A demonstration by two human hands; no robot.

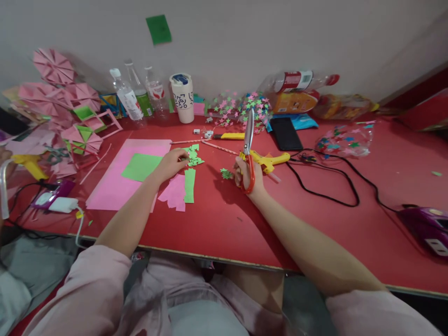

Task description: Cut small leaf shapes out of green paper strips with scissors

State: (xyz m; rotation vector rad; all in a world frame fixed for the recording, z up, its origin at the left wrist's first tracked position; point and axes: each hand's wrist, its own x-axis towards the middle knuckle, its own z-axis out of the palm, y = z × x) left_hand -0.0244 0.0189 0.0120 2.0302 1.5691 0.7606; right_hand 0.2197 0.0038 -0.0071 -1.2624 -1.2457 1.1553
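My right hand (252, 178) is wrapped round the orange-red handles of a pair of scissors (249, 133), whose blades point up toward the wall. Just left of its fingers lies a small cluster of green paper pieces (226, 173). My left hand (175, 161) rests at a pile of green paper scraps (194, 156), with its fingertips bent together at the pile's edge; what they pinch, if anything, is hidden. Near that wrist are a green strip (189, 185), pink paper pieces (175, 193) and a green sheet (142, 166) on a larger pink sheet (119, 186).
A yellow glue gun (269, 161) with a black cord lies beyond my right hand. Behind are a yellow cutter (229, 136), a phone (286, 133), a tumbler (182, 100), bottles and bags of paper stars (254, 111). Pink paper ornaments (66, 98) and another person's hand (4, 156) are at left.
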